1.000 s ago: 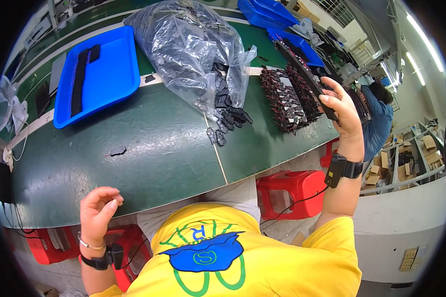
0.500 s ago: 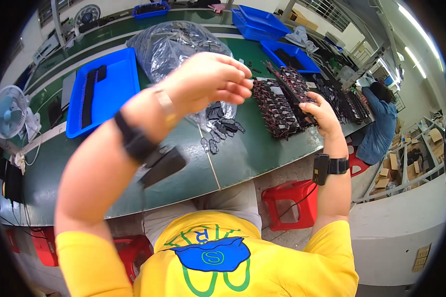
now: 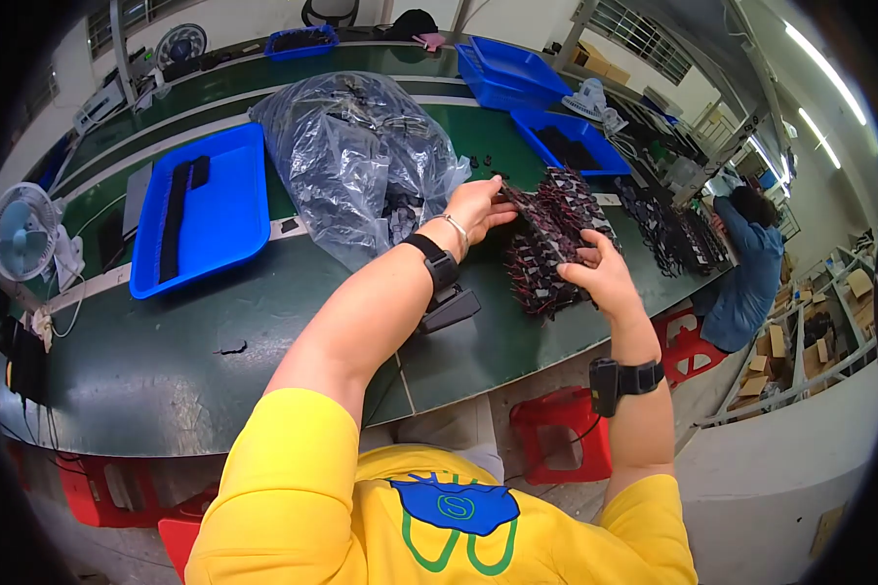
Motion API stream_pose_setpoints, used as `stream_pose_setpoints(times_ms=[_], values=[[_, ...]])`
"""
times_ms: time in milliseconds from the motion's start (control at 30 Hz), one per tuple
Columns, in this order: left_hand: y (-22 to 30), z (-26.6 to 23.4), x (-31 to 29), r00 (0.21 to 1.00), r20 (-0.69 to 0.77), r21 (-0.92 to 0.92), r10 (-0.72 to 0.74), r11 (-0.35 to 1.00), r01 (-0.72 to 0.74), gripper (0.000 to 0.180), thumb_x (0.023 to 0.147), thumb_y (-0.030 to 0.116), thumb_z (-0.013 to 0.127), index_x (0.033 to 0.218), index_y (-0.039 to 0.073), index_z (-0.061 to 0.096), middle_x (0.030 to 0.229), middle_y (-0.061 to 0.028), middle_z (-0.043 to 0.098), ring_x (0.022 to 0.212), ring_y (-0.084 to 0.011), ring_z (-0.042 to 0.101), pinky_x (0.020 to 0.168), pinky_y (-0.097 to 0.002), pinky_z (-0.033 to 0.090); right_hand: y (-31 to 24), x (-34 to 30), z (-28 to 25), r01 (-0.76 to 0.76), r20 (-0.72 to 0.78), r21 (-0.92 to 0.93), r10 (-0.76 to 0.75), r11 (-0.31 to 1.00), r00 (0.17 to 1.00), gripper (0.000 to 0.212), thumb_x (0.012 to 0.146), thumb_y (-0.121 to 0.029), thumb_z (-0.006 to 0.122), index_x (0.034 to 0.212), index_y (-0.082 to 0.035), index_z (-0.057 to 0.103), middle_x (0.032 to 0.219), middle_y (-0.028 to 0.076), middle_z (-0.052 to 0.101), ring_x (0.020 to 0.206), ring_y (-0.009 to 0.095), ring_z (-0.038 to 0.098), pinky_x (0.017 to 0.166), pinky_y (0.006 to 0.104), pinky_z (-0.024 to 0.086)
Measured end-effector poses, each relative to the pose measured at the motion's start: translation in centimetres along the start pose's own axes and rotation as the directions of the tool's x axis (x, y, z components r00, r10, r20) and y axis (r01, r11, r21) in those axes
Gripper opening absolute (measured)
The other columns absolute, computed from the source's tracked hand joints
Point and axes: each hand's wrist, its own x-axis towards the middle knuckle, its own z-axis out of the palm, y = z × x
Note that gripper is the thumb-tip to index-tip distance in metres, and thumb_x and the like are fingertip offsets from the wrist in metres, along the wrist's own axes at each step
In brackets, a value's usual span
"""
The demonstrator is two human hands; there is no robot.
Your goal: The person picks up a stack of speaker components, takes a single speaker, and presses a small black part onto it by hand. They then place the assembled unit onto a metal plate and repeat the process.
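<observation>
A dark strip (image 3: 534,222) of small pieces is stretched slantwise between my hands, above a pile of black and dark red toothed parts (image 3: 541,283) on the table. Thumb and fingers of my left hand (image 3: 478,210) close on its far end. My right hand (image 3: 605,276) pinches the near end, over the right side of the pile. Left of the pile slumps a big clear plastic bag (image 3: 337,161) filled with dark pieces; my left forearm hides the table right in front of it.
A blue tray (image 3: 234,229) with a black strip lies at left, near a white fan (image 3: 24,229). One small black piece (image 3: 230,347) sits on the green table (image 3: 146,380). More blue trays (image 3: 615,161) stand far right. A co-worker (image 3: 746,263) sits at right; red stools (image 3: 556,444) are below.
My left hand has come from over the bag, right and down, and taken the strip's far end. My right hand has moved slightly left and down, and the strip now slants the same way, lower.
</observation>
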Motion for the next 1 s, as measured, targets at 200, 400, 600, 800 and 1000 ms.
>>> stream_pose_setpoints(times_ms=[200,400,600,800,1000], values=[[-0.5,-1.9,0.0,0.999,-0.004,0.042,0.034,0.999,-0.034,0.019,0.091,0.011,0.051,0.105,-0.002,0.054,0.093,-0.0122,0.060,0.081,-0.0232,0.064,0.066,-0.0304,0.056,0.7,0.3,-0.5,0.025,0.011,0.096,-0.026,0.995,1.000,0.081,0.064,-0.012,0.075,0.133,0.002,0.035,0.116,0.020,0.050,0.101,0.023,0.053,0.089,0.0331,0.043],[0.9,-1.6,0.8,0.998,-0.009,0.340,0.061,0.939,-0.055,0.016,0.089,0.007,0.053,0.102,-0.003,0.055,0.089,-0.0101,0.061,0.075,-0.0197,0.065,0.061,-0.0261,0.056,0.2,-0.1,-2.6,0.044,-0.002,0.237,-0.045,0.971,0.999,0.079,0.067,-0.010,0.073,0.133,0.003,0.034,0.116,0.019,0.050,0.102,0.020,0.052,0.088,0.0313,0.044],[-2.5,-1.7,3.3,0.992,-0.068,0.232,0.102,0.969,-0.084,0.019,0.087,0.003,0.054,0.105,-0.005,0.054,0.089,-0.0097,0.060,0.078,-0.0190,0.063,0.066,-0.0263,0.056,0.5,-1.7,-4.1,0.069,-0.033,0.210,-0.064,0.975,0.997,0.078,0.068,-0.010,0.072,0.134,0.003,0.033,0.116,0.018,0.050,0.101,0.020,0.052,0.087,0.0300,0.044],[-1.8,-1.5,3.9,0.983,-0.043,0.048,0.178,0.983,-0.176,0.022,0.086,-0.001,0.053,0.107,-0.006,0.053,0.094,-0.0118,0.059,0.082,-0.0202,0.062,0.072,-0.0277,0.056,0.9,-3.3,-4.4,0.063,-0.034,0.246,-0.057,0.967,0.998,0.078,0.068,-0.009,0.071,0.134,0.003,0.032,0.118,0.019,0.049,0.102,0.019,0.051,0.086,0.0298,0.044],[-1.7,-1.7,3.3,0.990,-0.043,0.254,0.138,0.959,-0.123,0.030,0.084,-0.002,0.053,0.114,-0.007,0.051,0.096,-0.0127,0.059,0.080,-0.0198,0.062,0.071,-0.0276,0.054,0.6,-4.1,-4.5,0.054,-0.045,0.228,-0.044,0.972,0.998,0.079,0.068,-0.009,0.071,0.135,0.003,0.031,0.119,0.019,0.049,0.103,0.020,0.050,0.087,0.0309,0.043]])
